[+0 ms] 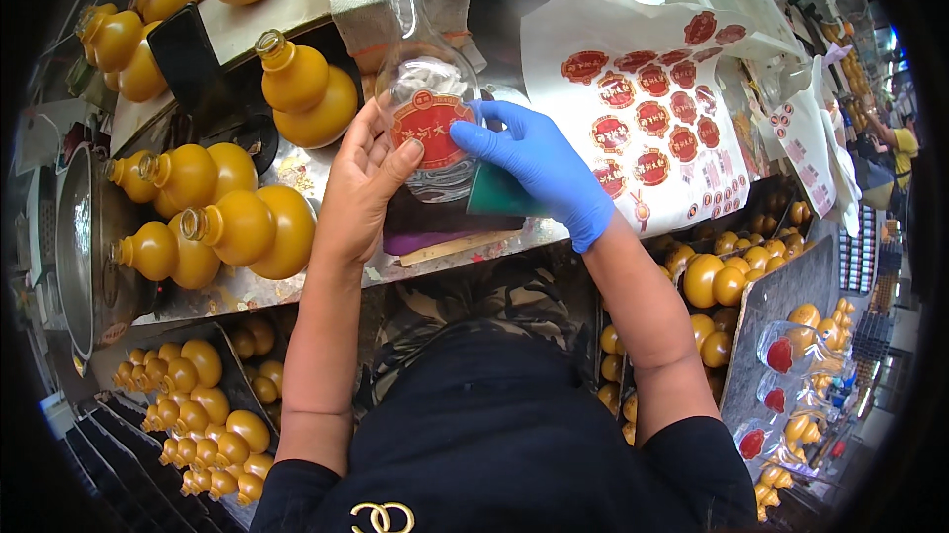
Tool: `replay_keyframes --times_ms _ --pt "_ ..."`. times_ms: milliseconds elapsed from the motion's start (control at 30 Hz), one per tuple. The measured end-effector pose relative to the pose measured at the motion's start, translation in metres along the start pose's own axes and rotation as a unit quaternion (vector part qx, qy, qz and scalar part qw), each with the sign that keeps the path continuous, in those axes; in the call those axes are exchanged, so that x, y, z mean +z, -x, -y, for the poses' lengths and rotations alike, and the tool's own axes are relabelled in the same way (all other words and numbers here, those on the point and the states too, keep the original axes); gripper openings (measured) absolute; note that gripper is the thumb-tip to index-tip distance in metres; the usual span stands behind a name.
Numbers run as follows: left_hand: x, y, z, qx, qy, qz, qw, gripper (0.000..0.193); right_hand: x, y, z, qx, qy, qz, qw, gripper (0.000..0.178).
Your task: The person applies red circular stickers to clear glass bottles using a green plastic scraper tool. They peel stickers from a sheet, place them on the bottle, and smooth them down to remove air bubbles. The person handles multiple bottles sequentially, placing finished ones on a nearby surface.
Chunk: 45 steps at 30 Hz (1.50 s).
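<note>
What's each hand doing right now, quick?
Left hand: bare, holding a clear glass bottle, thumb on its red label.
Right hand: blue-gloved, holding the same bottle from the other side.

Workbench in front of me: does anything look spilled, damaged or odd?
Yellowish flecks make the workbench look messy beside the yellow gourd-shaped bottles; I can't tell if something spilled. Oddly, your right hand on the clear bottle is gloved, your left hand bare.

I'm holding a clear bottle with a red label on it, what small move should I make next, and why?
I'd probably smooth the red label outward with your gloved right hand: its thumb is at the label's edge, while your left hand supports the clear bottle's other side.
</note>
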<state>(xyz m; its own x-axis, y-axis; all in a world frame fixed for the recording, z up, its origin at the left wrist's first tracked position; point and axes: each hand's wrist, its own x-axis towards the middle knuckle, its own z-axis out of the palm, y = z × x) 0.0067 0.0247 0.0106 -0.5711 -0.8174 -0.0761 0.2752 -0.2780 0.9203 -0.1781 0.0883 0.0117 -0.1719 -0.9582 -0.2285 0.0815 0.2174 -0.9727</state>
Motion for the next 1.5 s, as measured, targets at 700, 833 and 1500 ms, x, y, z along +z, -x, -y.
replay_keyframes --times_ms 700,833,1500 --pt "0.010 0.005 0.004 0.046 -0.064 0.039 0.996 0.088 0.025 0.041 0.019 -0.208 0.004 -0.156 0.966 0.032" --pt "0.012 0.006 0.002 0.045 -0.081 0.050 0.994 0.088 0.033 0.036 0.015 -0.188 0.142 -0.172 0.957 0.033" --pt "0.016 -0.001 -0.004 -0.014 0.028 -0.024 0.999 0.067 -0.005 0.017 0.045 -0.518 0.325 -0.144 0.778 0.026"
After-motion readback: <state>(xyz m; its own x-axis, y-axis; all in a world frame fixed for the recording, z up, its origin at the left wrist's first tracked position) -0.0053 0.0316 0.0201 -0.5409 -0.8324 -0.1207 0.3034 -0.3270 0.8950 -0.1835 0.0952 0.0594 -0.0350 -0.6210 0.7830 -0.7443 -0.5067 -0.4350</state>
